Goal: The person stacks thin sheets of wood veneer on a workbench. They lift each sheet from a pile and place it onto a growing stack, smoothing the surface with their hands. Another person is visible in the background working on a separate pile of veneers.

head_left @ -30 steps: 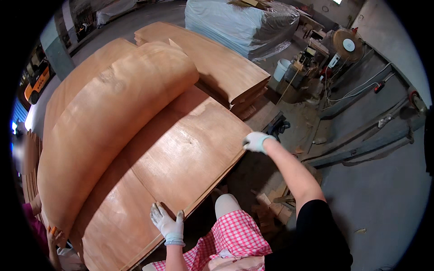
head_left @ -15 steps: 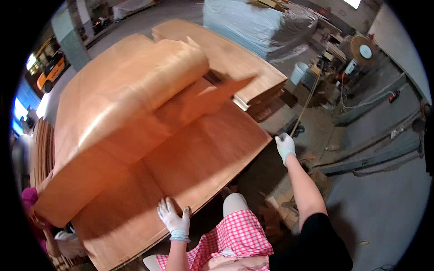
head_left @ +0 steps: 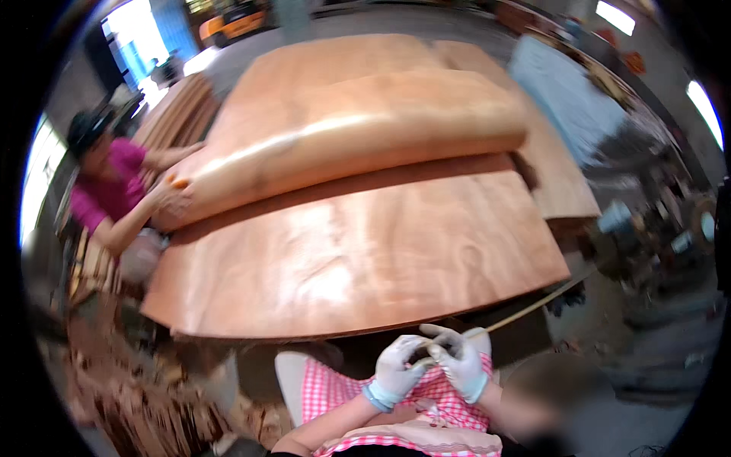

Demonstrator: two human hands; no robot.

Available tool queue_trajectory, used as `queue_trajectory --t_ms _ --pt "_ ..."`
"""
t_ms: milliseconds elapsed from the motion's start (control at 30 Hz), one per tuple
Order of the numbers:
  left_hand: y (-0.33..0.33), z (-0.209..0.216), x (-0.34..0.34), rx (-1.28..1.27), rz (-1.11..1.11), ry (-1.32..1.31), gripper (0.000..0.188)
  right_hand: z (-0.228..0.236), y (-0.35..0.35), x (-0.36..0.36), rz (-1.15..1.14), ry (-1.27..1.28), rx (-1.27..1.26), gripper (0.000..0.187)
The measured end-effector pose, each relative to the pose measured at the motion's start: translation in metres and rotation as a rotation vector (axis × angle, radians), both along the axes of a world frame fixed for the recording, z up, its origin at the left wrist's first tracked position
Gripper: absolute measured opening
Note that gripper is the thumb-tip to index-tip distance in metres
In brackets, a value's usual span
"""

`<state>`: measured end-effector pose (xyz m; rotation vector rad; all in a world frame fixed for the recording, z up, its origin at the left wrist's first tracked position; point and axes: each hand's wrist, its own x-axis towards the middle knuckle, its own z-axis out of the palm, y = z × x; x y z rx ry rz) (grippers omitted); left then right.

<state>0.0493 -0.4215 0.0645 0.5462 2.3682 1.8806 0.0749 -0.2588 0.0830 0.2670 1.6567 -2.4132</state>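
Both my hands, in white gloves, are close together in front of my pink checked apron (head_left: 346, 385). From my right hand (head_left: 461, 364) a long thin wooden stick (head_left: 533, 306) runs out to the far right, low beside the stack; the right fingers are curled round its near end. My left hand (head_left: 397, 367) meets it with fingers bent in a pinch, and what lies between them is too small to tell. Just beyond lies a broad reddish-brown wood veneer sheet (head_left: 358, 251) on the stack. Across it, a paler sheet (head_left: 343, 141) is folded back in a thick roll.
At the left a person in a magenta shirt (head_left: 106, 190) has both hands at the folded sheet's end. More sheets (head_left: 563, 183) lie behind at the right, near a plastic-wrapped stack (head_left: 560, 99). Veneer scraps (head_left: 137, 381) cover the floor at lower left. An orange forklift (head_left: 232, 23) stands far back.
My left hand has left the sheet's near edge and my right hand has come in with the stick to meet it. The raised sheet now lies folded farther back. My view has turned left.
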Motion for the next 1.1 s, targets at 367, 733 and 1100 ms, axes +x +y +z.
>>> queue_trajectory --t_ms 367,733,1100 --pt "-0.107 -0.047 0.027 0.567 0.359 -0.277 0.004 -0.002 -0.125 -0.012 0.211 0.128 0.262 0.028" --pt "-0.477 -0.134 -0.036 0.258 1.379 -0.078 0.011 -0.059 0.042 -0.098 0.48 0.055 1.139 0.015" --pt "-0.628 -0.136 -0.064 -0.393 1.493 -0.317 0.024 -0.048 0.072 -0.094 0.465 -0.026 1.483 0.029"
